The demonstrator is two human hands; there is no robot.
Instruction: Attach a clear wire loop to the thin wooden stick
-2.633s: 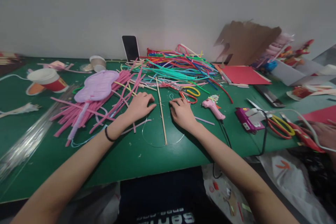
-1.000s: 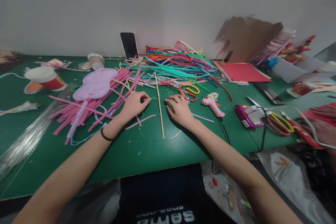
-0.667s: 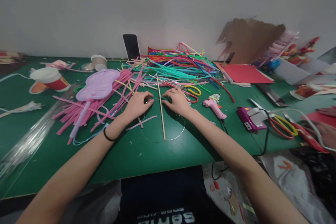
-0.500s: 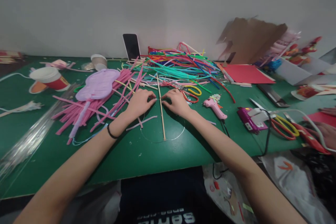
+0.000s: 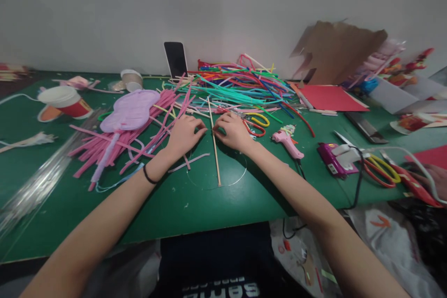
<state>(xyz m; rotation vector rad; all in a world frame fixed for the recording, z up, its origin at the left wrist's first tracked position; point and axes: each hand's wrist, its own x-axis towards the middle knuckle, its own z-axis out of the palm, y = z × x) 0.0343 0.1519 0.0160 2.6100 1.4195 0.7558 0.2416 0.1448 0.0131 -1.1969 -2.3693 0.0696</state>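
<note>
A thin wooden stick [image 5: 214,145] lies lengthwise on the green table [image 5: 167,205], across a thin wire ring [image 5: 216,181]. My left hand [image 5: 184,134] and my right hand [image 5: 233,131] rest on either side of the stick's far half. Both hands have their fingertips pinched together at the top of the ring, right by the stick. A black band circles my left wrist. What the fingertips pinch is too fine to see clearly; it looks like the wire.
Pink pipe cleaners [image 5: 115,142] and a lilac fuzzy shape [image 5: 130,111] lie left; a multicoloured heap [image 5: 240,86] and a phone [image 5: 175,59] sit behind. A pink glue gun [image 5: 286,142], a purple glue gun [image 5: 333,160], scissors [image 5: 382,170] and another person's hand [image 5: 436,177] are right. A paper cup [image 5: 64,101] lies far left.
My hands have drawn together from the ring's two sides to its top. Their fingertips now meet at the stick. The stick and ring have stayed in place.
</note>
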